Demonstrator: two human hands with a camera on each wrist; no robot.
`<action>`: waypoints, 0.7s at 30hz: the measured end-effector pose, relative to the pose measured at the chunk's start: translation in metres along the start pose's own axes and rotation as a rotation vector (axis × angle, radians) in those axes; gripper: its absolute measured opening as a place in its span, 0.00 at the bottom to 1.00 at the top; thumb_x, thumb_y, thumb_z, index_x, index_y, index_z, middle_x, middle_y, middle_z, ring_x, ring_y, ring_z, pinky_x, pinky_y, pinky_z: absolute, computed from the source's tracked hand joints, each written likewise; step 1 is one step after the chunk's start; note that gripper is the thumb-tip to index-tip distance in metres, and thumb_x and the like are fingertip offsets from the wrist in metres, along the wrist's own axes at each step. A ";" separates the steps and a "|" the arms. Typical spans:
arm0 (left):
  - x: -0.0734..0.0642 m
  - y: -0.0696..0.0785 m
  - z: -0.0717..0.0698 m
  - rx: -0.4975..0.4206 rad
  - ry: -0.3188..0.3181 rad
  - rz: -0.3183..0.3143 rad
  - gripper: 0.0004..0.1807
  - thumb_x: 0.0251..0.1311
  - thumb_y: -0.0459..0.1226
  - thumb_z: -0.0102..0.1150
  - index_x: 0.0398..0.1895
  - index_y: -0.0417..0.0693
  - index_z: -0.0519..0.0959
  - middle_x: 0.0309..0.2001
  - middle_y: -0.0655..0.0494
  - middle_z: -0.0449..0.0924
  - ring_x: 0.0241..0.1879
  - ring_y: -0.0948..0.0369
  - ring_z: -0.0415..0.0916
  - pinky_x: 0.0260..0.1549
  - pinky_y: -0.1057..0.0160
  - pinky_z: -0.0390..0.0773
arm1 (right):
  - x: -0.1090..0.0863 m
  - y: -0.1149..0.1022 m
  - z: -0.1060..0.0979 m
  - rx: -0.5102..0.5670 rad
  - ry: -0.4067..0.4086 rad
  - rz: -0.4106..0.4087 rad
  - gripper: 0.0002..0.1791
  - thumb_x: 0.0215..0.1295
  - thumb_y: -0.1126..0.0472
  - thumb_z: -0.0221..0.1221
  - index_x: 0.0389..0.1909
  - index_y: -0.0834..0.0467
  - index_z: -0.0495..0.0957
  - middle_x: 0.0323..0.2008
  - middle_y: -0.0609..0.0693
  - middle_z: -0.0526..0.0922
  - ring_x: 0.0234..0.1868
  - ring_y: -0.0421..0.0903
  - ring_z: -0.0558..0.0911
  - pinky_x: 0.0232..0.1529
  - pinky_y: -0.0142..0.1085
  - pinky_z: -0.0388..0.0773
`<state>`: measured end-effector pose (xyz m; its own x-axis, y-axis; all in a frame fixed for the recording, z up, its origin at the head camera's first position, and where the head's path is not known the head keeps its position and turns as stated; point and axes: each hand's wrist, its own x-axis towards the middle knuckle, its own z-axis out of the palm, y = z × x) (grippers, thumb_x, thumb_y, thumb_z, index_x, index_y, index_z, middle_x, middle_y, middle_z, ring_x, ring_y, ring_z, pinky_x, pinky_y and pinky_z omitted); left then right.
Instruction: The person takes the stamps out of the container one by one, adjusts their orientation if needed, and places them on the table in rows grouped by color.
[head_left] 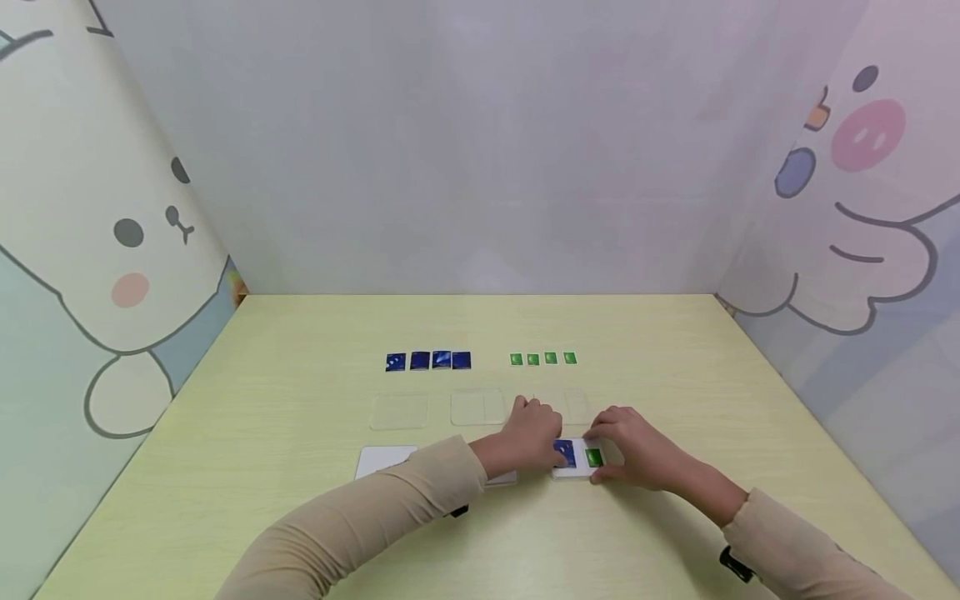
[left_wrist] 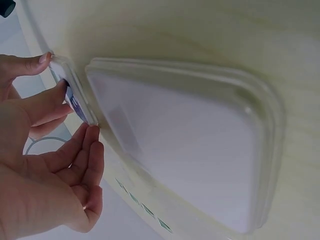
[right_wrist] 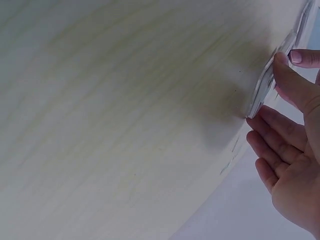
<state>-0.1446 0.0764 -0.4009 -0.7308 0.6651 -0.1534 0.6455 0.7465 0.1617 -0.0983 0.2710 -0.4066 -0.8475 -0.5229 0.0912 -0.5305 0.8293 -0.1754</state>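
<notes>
A flat white box (head_left: 579,460) with rounded corners and a clear rim lies on the table, a blue card (head_left: 566,455) and a smaller green card (head_left: 594,457) side by side on it. The left hand (head_left: 529,435) holds its left side, thumb over the blue card and fingers at the far edge. From the right, the right hand (head_left: 636,448) grips the box between thumb and fingers at the near and far edges. In the left wrist view, another white box (left_wrist: 185,140) sits close beside the held one; the left forearm partly covers it in the head view.
A third white box (head_left: 384,458) lies at the left, partly behind the sleeve. Clear plastic lids (head_left: 400,412) form a row beyond the boxes. Farther back are several blue cards (head_left: 441,360) and several small green cards (head_left: 551,358). Printed curtains (head_left: 480,167) stand around the table (head_left: 300,350).
</notes>
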 end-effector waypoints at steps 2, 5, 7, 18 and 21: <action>0.000 -0.001 0.000 -0.001 0.006 0.003 0.18 0.51 0.55 0.67 0.33 0.53 0.81 0.29 0.63 0.78 0.30 0.63 0.65 0.39 0.63 0.58 | 0.000 0.000 0.000 -0.001 0.002 -0.003 0.26 0.41 0.47 0.75 0.41 0.57 0.84 0.40 0.45 0.83 0.43 0.43 0.78 0.52 0.48 0.74; 0.000 -0.002 0.000 -0.003 0.013 0.008 0.17 0.51 0.55 0.67 0.33 0.53 0.81 0.29 0.63 0.78 0.29 0.64 0.65 0.38 0.63 0.57 | -0.001 0.000 0.000 0.002 0.003 -0.001 0.26 0.41 0.47 0.75 0.41 0.57 0.84 0.40 0.44 0.83 0.44 0.43 0.78 0.52 0.48 0.74; 0.000 -0.002 0.000 -0.006 0.014 0.010 0.17 0.51 0.54 0.67 0.33 0.52 0.82 0.28 0.63 0.79 0.29 0.64 0.65 0.37 0.63 0.57 | -0.001 0.000 0.000 0.006 0.002 0.001 0.26 0.41 0.47 0.75 0.41 0.57 0.84 0.40 0.44 0.83 0.44 0.43 0.78 0.52 0.48 0.73; 0.001 -0.005 0.001 -0.050 0.010 -0.010 0.17 0.50 0.54 0.69 0.33 0.52 0.82 0.27 0.64 0.79 0.29 0.64 0.65 0.38 0.64 0.56 | -0.001 0.000 0.002 0.003 0.012 -0.012 0.26 0.41 0.46 0.75 0.40 0.57 0.84 0.39 0.45 0.82 0.43 0.43 0.78 0.52 0.49 0.73; 0.002 -0.006 0.001 -0.067 0.009 -0.012 0.17 0.49 0.53 0.70 0.34 0.52 0.82 0.27 0.64 0.79 0.30 0.64 0.65 0.38 0.63 0.56 | -0.001 0.000 0.003 -0.004 0.027 -0.020 0.27 0.41 0.46 0.75 0.40 0.57 0.84 0.39 0.44 0.83 0.43 0.43 0.78 0.51 0.49 0.74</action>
<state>-0.1496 0.0731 -0.4032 -0.7405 0.6557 -0.1472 0.6204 0.7513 0.2251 -0.0975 0.2714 -0.4095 -0.8368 -0.5339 0.1212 -0.5474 0.8197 -0.1690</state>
